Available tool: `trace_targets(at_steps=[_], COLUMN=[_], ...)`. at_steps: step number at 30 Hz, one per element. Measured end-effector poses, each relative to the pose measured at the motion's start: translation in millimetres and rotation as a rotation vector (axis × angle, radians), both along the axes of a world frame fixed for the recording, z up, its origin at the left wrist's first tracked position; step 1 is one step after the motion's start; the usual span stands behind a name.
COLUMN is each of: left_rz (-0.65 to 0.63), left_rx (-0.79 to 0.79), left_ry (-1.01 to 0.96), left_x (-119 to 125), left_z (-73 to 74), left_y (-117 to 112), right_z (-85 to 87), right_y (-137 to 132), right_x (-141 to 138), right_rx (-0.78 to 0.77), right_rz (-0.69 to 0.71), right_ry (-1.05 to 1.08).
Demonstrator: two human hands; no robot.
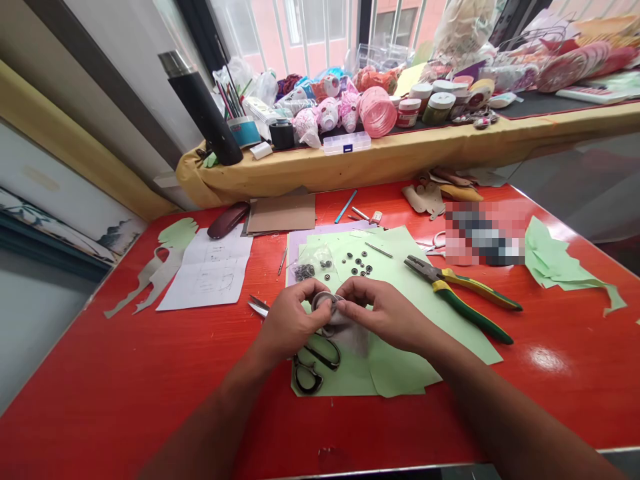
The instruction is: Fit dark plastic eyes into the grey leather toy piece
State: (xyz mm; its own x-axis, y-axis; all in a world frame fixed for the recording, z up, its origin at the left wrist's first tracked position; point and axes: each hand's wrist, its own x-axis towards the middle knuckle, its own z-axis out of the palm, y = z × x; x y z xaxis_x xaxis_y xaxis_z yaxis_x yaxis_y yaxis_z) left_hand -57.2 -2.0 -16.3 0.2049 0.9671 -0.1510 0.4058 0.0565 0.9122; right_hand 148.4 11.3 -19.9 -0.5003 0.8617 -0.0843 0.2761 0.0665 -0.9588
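My left hand [295, 313] and my right hand [377, 303] both pinch the rim of a small grey pouch-like piece [334, 320], thumbs on top. Its lower part hangs down and looks pale and soft; its exact kind is unclear. Just beyond my fingers, several dark snap buttons [356, 271] lie loose on light green paper [400, 353]. A clear plastic bag [316, 261] with more dark snap parts is beside them. Scissors [309, 380] lie under my left hand, handles toward me. To the right of my right hand rest pliers [450, 283] with green and yellow handles.
The red table [125, 387] carries a sheet with drawings [210, 270], a dark glasses case [229, 220], brown board [283, 213] and green paper scraps [547, 260]. A blurred-out patch [485, 233] hides something at right. A black flask [205, 110] and several jars [440, 107] crowd the windowsill.
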Motion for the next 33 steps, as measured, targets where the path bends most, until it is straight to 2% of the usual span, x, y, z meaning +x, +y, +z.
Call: trace_targets(at_steps=[5,11,16,23,33], left_rz=[0.041,0.023,-0.103,-0.291,-0.201], left_rx=[-0.010,-0.057,-0.143,-0.208,-0.150], left_ry=[-0.028,-0.100,-0.100,0.015,-0.013], left_x=[3,1,-10,-22,-14], left_z=[-2.9,-7.4,-2.5,8.2,-3.2], left_y=[-1,2,7,7,4], right_z=[-3.6,-6.9,-3.8,1.8,-4.4], right_y=[0,0,-2,-8,-3], right_x=[-1,-1,-2,-2,-3], right_rx=[-0.008,-0.025,-0.013,-0.015,-0.013], right_rz=[-0.053,-0.058,-0.030,0.064,0.043], right_ry=[0.023,0.030,-0.029,-0.135,-0.114])
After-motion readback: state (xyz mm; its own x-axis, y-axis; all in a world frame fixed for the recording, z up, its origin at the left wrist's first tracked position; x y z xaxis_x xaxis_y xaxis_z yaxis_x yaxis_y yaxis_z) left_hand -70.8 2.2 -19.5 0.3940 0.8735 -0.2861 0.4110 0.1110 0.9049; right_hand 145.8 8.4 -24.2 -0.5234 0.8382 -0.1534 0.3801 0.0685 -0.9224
